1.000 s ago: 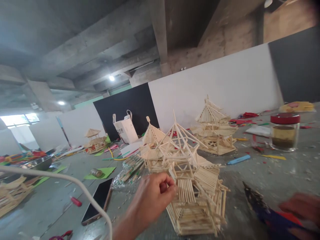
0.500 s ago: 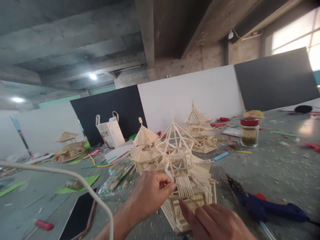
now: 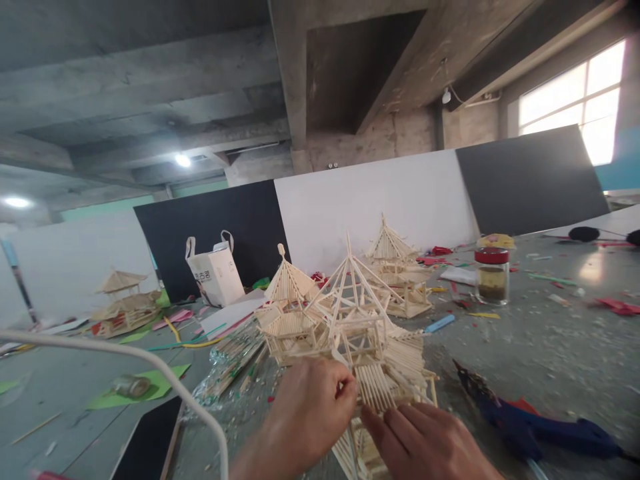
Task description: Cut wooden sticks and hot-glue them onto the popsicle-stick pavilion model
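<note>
Here, toward the grey tabletop's far edge, a red-lidded glass jar holds something dark. At the near edge stands a pale pagoda model of thin wooden sticks, its peaked roof an open frame. The left hand pinches its slatted lower roof; the right hand rests loosely open against it.

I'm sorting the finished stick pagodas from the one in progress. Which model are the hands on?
The nearest stick pagoda, with the open-framed spire: left hand and right hand both touch its lower roof. The other three stand untouched behind.
</note>
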A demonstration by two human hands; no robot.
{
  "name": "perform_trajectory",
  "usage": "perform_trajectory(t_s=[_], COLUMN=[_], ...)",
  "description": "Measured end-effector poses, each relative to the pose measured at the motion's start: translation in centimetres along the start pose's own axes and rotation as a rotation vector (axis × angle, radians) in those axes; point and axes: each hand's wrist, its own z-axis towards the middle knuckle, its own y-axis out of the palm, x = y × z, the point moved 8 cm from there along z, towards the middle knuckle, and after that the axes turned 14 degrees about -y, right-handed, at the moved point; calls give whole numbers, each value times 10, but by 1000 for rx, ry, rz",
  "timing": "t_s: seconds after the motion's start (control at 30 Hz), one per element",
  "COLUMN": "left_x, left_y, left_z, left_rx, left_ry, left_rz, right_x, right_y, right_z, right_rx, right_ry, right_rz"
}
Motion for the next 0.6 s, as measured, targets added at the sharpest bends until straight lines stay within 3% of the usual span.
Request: perform_trajectory(t_s=[0.43, 0.6], left_x=[-7, -4], left_y=[6, 8], left_z=[5, 3], left_rx=[-91, -27], left_ry=[-89, -91], left_rz=[-110, -78], right_x=[0, 1], right_y=[5, 6], right_z=[-3, -4], right_rx=[14, -2], right_ry=[-4, 7], right_rz=[47, 82])
